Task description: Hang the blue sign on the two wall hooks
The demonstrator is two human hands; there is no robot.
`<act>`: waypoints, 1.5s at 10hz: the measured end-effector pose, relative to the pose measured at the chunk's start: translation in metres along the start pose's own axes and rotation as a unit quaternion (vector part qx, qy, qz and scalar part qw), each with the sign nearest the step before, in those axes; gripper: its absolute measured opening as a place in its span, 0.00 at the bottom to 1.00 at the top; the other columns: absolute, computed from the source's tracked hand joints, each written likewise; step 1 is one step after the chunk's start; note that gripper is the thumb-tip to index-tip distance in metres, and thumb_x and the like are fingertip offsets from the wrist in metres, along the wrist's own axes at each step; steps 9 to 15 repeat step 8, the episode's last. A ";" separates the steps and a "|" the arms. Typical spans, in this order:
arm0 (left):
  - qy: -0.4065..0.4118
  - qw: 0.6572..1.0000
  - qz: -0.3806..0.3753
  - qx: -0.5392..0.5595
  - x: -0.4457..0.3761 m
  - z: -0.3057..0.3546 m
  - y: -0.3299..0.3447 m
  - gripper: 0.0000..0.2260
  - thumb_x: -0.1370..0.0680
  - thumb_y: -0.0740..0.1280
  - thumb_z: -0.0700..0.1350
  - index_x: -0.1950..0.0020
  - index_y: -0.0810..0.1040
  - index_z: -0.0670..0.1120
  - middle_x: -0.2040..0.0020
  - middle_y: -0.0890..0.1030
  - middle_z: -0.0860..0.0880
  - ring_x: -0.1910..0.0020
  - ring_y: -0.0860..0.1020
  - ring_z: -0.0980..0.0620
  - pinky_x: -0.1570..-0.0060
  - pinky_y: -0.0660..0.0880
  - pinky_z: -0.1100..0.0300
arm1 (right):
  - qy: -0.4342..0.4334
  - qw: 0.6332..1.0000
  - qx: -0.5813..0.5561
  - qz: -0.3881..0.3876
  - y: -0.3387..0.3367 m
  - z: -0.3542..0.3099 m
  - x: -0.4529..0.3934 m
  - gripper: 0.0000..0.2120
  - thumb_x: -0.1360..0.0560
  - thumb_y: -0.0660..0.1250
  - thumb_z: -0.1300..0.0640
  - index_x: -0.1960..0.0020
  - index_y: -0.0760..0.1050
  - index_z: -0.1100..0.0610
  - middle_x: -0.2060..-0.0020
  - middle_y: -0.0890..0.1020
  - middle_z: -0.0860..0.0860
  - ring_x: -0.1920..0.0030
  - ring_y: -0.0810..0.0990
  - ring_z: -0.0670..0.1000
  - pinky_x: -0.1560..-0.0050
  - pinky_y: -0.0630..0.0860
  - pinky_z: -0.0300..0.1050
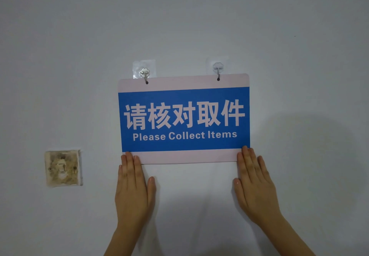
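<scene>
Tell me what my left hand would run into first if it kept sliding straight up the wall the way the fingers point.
The left hand would first meet the blue sign: its fingers already overlap the sign's bottom left corner.

Blue sign (183, 118) smooth, matt plastic-looking board; hooks (145, 74) shiny metal on clear glossy adhesive pads; wall (79, 56) matt painted; wall box (63, 168) rough, stained.

Blue sign (183, 118) on both hooks (144, 73)

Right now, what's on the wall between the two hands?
Nothing: in the head view, bare wall lies between the left hand and right hand, below the blue sign.
</scene>
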State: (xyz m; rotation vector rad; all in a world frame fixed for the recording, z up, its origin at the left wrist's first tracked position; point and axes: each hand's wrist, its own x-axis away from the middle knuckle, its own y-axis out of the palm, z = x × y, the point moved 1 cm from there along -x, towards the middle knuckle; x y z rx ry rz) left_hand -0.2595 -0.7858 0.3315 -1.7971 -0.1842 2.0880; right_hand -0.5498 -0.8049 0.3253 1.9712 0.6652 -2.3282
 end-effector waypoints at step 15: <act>-0.068 0.995 -0.061 0.030 0.019 0.012 -0.026 0.33 0.23 0.40 0.57 0.23 0.51 0.39 0.22 0.49 0.46 0.23 0.48 0.52 0.25 0.41 0.62 | 0.075 0.996 0.020 -0.040 -0.025 -0.022 0.014 0.27 0.22 0.47 0.54 0.29 0.64 0.67 0.28 0.64 0.60 0.27 0.62 0.57 0.25 0.48 0.50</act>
